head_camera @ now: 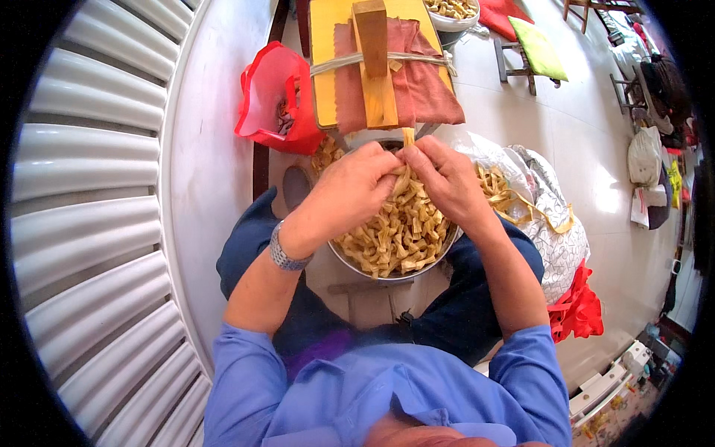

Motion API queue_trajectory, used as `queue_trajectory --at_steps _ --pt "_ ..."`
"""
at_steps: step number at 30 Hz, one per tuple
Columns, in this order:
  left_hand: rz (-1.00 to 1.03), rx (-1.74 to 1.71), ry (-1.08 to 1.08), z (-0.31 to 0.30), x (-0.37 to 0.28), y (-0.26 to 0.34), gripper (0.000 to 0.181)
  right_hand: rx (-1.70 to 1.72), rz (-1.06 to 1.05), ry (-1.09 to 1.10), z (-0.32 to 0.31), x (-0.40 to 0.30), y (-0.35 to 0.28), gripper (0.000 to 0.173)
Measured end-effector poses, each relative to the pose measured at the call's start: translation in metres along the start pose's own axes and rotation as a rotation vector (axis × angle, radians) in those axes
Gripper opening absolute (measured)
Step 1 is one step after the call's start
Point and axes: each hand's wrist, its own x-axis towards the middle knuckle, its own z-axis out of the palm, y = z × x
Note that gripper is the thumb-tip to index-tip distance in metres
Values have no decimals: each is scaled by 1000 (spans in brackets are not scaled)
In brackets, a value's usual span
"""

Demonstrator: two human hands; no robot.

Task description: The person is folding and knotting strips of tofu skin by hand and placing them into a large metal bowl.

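Both my hands meet above a round metal basin (400, 276) heaped with knotted yellowish strips (399, 237). Between the fingertips of my left hand (357, 177) and my right hand (447, 176) is a pale yellow strip (409, 136), its end pointing up towards the stool. My fingers hide the strip's lower part. Just beyond stands a yellow-topped stool (329, 42) with a reddish-brown cloth (416, 84) over it. A wooden block (377, 84) lies on the cloth, bound down by white cord (335, 62).
An open red bag (268, 100) stands at the left, near a white radiator (92, 151). At the right, a patterned white bag (558, 240) lies beside more strips (491, 181). A white bowl (455, 21) of pieces and a low stool with a green cushion (536, 47) are farther off.
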Motion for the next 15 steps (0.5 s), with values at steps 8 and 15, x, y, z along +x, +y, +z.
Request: queue_trajectory --at_steps 8,15 --pt "181 -83 172 0 -5 -14 16 559 458 -418 5 4 21 34" --pt "-256 -532 8 -15 -10 -5 22 27 160 -328 9 6 2 35"
